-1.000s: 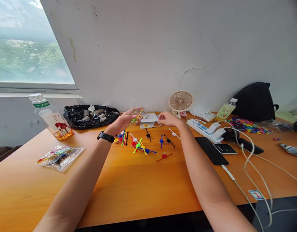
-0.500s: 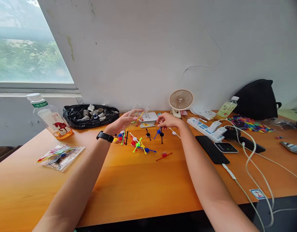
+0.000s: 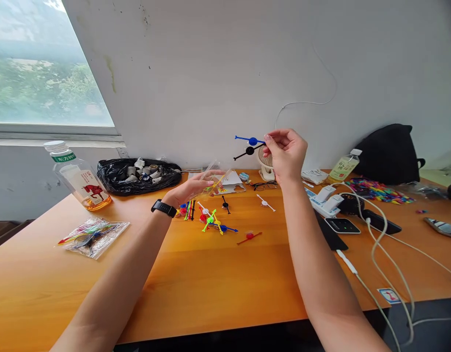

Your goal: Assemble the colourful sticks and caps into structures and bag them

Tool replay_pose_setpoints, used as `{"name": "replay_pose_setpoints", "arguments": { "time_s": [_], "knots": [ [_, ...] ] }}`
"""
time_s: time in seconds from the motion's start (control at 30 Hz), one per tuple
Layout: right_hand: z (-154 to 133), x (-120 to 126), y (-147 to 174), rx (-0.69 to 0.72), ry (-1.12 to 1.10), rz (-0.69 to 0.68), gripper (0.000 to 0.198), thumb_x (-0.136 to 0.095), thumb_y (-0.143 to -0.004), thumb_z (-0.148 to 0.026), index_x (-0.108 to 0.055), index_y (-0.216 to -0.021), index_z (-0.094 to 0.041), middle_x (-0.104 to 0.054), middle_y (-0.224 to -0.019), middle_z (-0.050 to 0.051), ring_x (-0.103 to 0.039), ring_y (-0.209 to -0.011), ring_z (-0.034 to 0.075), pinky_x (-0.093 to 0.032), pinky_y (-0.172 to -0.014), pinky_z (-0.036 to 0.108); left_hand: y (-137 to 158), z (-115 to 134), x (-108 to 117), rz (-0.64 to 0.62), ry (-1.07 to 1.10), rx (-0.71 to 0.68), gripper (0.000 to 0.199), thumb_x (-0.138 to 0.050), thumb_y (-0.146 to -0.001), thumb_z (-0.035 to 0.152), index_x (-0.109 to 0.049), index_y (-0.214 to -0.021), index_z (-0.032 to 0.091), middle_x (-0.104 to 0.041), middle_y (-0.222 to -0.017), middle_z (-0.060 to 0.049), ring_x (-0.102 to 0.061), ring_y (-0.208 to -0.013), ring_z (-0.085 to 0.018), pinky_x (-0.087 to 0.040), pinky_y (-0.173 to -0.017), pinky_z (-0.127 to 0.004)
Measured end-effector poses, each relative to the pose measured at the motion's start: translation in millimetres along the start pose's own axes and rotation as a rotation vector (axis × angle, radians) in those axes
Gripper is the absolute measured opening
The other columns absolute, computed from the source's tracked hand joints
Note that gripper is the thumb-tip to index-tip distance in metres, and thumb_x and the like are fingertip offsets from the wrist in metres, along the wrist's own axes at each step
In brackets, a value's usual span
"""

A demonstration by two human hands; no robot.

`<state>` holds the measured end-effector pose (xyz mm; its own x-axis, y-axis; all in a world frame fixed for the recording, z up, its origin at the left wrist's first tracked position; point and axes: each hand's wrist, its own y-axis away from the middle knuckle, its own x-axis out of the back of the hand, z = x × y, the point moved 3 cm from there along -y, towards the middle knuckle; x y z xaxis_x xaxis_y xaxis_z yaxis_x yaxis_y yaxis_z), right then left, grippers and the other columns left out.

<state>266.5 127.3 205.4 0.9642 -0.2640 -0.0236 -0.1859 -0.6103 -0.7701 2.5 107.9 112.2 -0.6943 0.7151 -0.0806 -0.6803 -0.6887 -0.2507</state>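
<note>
My right hand (image 3: 289, 151) is raised in front of the wall, pinching a blue arrow spinner (image 3: 252, 141) and a black arrow spinner (image 3: 249, 150) by their ends. My left hand (image 3: 192, 188), with a black watch on its wrist, grips a clear plastic bag (image 3: 216, 181) with something yellow inside. On the table below lies a pile of coloured spinners, a green one (image 3: 210, 220) on top. Single spinners lie apart: a black one (image 3: 226, 205), a white one (image 3: 265, 203) and a red one (image 3: 249, 236).
A filled zip bag (image 3: 95, 237) and a bottle (image 3: 78, 178) stand left, near a black trash bag (image 3: 137, 178). On the right are a power strip (image 3: 324, 205) with white cables, a phone, a second bottle (image 3: 345, 166) and colourful pieces (image 3: 379, 189). A small fan stands behind my right hand.
My right hand has lifted the blue and black spinners from the table, up and to the right. My left hand stays nearly in place with the plastic bag.
</note>
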Motion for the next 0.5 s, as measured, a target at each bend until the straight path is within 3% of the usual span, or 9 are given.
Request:
{"name": "replay_pose_setpoints", "arguments": {
  "time_s": [0.1, 0.23, 0.5],
  "knots": [
    [-0.6, -19.1, 8.9, 0.001, -0.018, -0.009, 0.037, -0.074, -0.089, -0.059, -0.062, -0.097, -0.025, -0.068, -0.084, 0.003, -0.067, -0.066, 0.016, -0.060, -0.055, 0.028, -1.1, 1.1, -6.7, -0.036, 0.080, -0.012, 0.058, -0.069, -0.090, 0.036, -0.061, -0.145, 0.019, -0.069, -0.119, -0.015, -0.064, -0.100, -0.026, -0.046, -0.092, -0.039],
    [-4.1, -39.8, 20.4, -0.030, 0.008, -0.159, 0.039, -0.073, -0.088, -0.060, -0.063, -0.095, -0.023, -0.067, -0.082, 0.001, -0.065, -0.063, 0.013, -0.059, -0.053, 0.025, -1.0, 5.3, -9.1, -0.033, 0.214, -0.030, 0.058, -0.067, -0.091, 0.036, -0.061, -0.145, 0.018, -0.068, -0.119, -0.016, -0.064, -0.100, -0.026, -0.046, -0.094, -0.041],
    [-14.5, -35.0, 19.0, -0.023, -0.023, -0.202, 0.039, -0.076, -0.087, -0.060, -0.064, -0.093, -0.023, -0.067, -0.080, 0.001, -0.064, -0.062, 0.013, -0.058, -0.053, 0.025, -0.2, 10.4, -6.3, -0.020, 0.269, -0.050, 0.056, -0.063, -0.092, 0.040, -0.062, -0.143, 0.016, -0.068, -0.117, -0.016, -0.065, -0.095, -0.027, -0.047, -0.090, -0.041]
  ]
}}
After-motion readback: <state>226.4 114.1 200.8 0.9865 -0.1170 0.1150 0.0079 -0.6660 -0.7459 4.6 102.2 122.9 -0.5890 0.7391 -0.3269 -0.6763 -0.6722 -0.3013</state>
